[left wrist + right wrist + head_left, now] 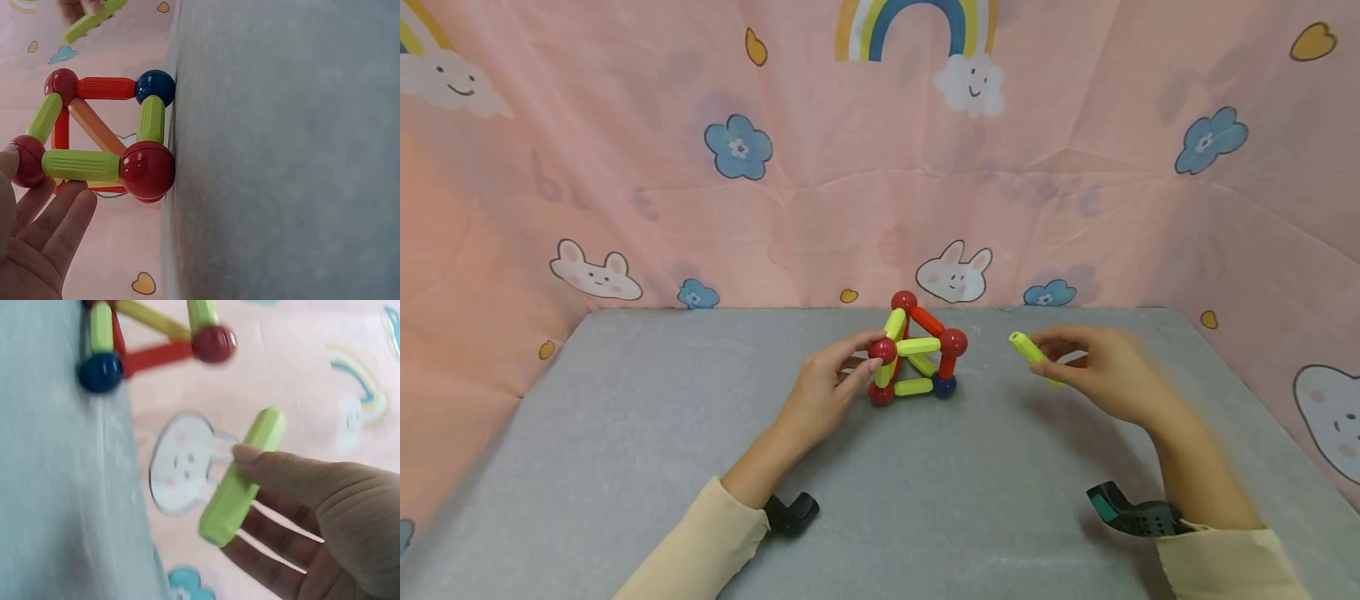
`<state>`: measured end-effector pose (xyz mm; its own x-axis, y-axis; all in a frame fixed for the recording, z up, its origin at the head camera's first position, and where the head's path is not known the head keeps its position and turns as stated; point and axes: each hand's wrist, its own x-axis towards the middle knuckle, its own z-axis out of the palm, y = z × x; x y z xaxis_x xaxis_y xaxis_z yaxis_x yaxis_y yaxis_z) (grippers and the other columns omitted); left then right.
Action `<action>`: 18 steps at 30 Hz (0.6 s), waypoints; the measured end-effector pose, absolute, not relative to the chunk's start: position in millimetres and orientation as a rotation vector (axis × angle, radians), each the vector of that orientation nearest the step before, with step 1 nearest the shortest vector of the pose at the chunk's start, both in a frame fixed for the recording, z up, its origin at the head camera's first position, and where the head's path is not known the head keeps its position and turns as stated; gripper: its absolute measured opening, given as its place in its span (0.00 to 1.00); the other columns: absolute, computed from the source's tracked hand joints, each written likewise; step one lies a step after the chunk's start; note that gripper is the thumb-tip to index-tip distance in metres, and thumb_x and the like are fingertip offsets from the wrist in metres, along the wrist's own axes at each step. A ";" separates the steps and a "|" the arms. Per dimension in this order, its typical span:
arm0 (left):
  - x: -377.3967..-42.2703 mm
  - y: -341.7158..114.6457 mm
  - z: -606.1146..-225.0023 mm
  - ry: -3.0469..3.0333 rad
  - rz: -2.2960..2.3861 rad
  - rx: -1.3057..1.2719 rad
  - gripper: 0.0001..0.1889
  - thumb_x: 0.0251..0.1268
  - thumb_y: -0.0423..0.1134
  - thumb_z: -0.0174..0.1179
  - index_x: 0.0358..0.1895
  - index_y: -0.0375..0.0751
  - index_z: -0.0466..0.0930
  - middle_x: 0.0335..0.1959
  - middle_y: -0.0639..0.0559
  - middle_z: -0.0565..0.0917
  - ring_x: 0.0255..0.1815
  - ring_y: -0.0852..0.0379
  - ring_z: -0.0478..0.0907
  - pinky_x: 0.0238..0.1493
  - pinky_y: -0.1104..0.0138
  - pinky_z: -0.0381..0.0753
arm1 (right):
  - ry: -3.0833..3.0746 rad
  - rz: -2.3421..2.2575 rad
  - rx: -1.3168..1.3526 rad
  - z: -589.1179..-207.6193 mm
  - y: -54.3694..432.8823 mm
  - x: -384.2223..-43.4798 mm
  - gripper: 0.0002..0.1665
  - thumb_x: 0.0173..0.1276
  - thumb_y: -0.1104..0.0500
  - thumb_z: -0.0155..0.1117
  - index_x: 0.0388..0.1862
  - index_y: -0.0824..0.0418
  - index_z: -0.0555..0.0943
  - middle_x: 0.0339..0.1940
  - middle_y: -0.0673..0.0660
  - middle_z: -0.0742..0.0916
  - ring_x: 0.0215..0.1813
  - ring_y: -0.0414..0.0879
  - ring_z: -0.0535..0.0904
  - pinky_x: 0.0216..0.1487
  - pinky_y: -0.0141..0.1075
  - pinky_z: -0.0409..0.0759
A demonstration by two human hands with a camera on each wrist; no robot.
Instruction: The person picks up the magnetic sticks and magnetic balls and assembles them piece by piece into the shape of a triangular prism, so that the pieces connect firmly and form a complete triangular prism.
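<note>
A frame of magnetic rods and balls (919, 345) stands on the grey table, with red balls, a dark blue ball (155, 87), and yellow-green and red rods. My left hand (823, 379) pinches the upper front-left red ball (28, 161) of the frame between thumb and fingers. Off to the right of the frame, my right hand (1101, 371) holds a loose yellow-green rod (242, 481) above the table, gripped between thumb and fingers. That rod's near end sticks out toward the frame in the head view.
The grey table (625, 467) runs back to a pink cloth (820, 217) printed with rabbits, flowers and rainbows, which also hangs along both sides. Each wrist wears a black camera mount (1138, 512).
</note>
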<state>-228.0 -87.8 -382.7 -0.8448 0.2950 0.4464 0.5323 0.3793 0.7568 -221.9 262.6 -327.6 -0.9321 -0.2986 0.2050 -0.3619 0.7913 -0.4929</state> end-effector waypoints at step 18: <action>-230.6 -87.1 -386.6 -2.379 -1.467 -0.748 0.21 0.72 0.37 0.61 0.66 0.46 0.78 0.62 0.48 0.84 0.52 0.51 0.88 0.49 0.64 0.88 | -2.615 0.755 0.758 -355.8 150.9 -207.3 0.20 0.56 0.64 0.79 0.50 0.60 0.89 0.40 0.55 0.90 0.38 0.46 0.86 0.42 0.42 0.88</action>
